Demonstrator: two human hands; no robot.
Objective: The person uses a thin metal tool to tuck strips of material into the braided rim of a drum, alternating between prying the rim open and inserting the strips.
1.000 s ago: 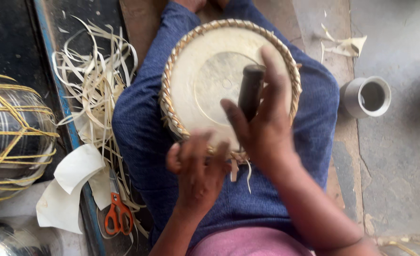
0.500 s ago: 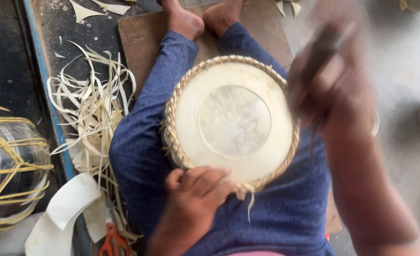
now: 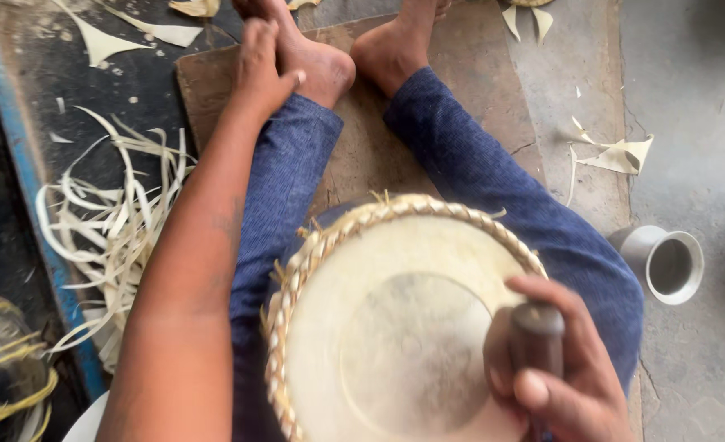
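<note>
1. Woven tray [image 3: 379,327], round and pale with a braided straw rim, lies on the person's lap at 6 o'clock in the head view; its lower edge is cut off by the frame.
2. Right hand [image 3: 555,368], at 5 o'clock, has its grip wrapped tight around a dark, round-topped tool handle [image 3: 537,331], pressed against the tray's right rim; the working end of the tool is hidden behind the fingers and the frame edge.
3. Left hand [image 3: 260,69], at 11 o'clock, stretches far forward, fingers curled loosely over the left bare foot [image 3: 317,61] and touching it; the palm side is out of sight, so whether it pinches anything cannot be told.
4. Blue trouser legs [image 3: 493,184] run from the tray up to both feet, which rest on a brown board [image 3: 461,74] at 12 o'clock.
5. Pale cut strips [image 3: 109,221] lie tangled on the floor at 9 o'clock.
6. Small grey metal cup [image 3: 665,262] lies on its side on the concrete at 3 o'clock, mouth toward the camera.
7. Glass vessel wrapped in yellow strands [image 3: 2,385], at 8 o'clock, is mostly cut off and hard to make out.
</note>
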